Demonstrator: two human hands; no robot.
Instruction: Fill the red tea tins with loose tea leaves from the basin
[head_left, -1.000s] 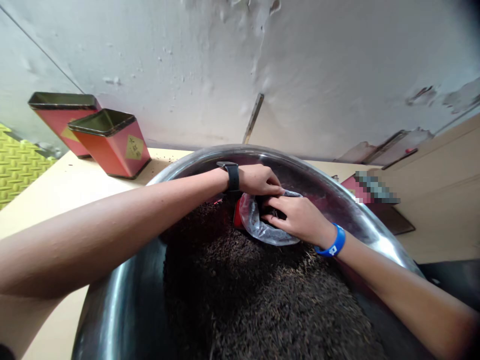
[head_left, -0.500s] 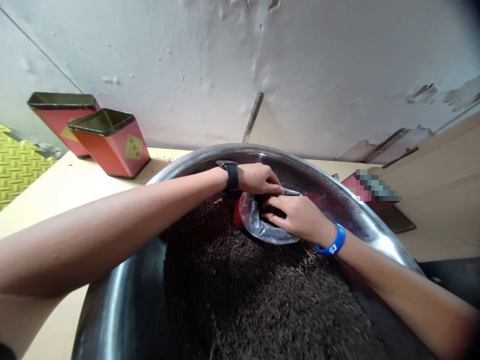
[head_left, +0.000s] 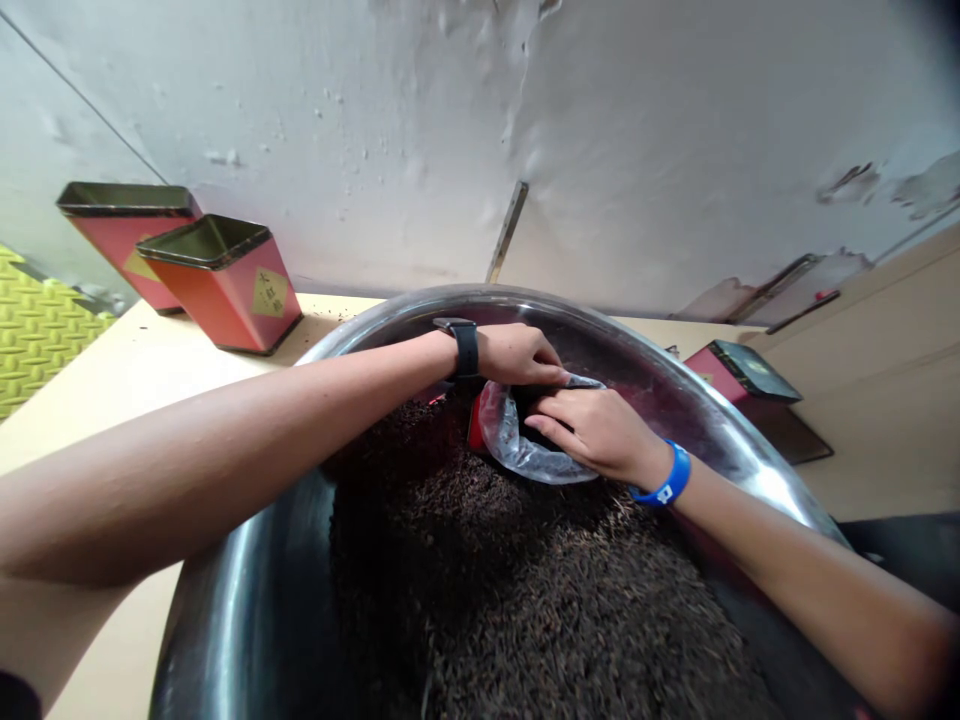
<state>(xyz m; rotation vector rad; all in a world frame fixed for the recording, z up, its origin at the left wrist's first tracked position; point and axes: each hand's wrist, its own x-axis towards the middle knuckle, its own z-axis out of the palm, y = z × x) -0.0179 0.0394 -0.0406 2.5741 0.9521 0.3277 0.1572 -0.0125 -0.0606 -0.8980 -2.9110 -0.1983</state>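
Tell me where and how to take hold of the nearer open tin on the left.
Probably pinch the nearer open tin at its rim above the yellow label, coming from above: it opens upward, and the rear tin stands close behind its left side.

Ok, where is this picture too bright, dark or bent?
In the head view, glare whitens the metal basin at its right rim, shadow darkens the plastic bag inside and the leaves at left, and the two open tins lean outward, likely from lens distortion.

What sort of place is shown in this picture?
Possibly a tea-packing room: a large metal basin holds what look like dried tea leaves, and open pink tins stand on the table beside it.
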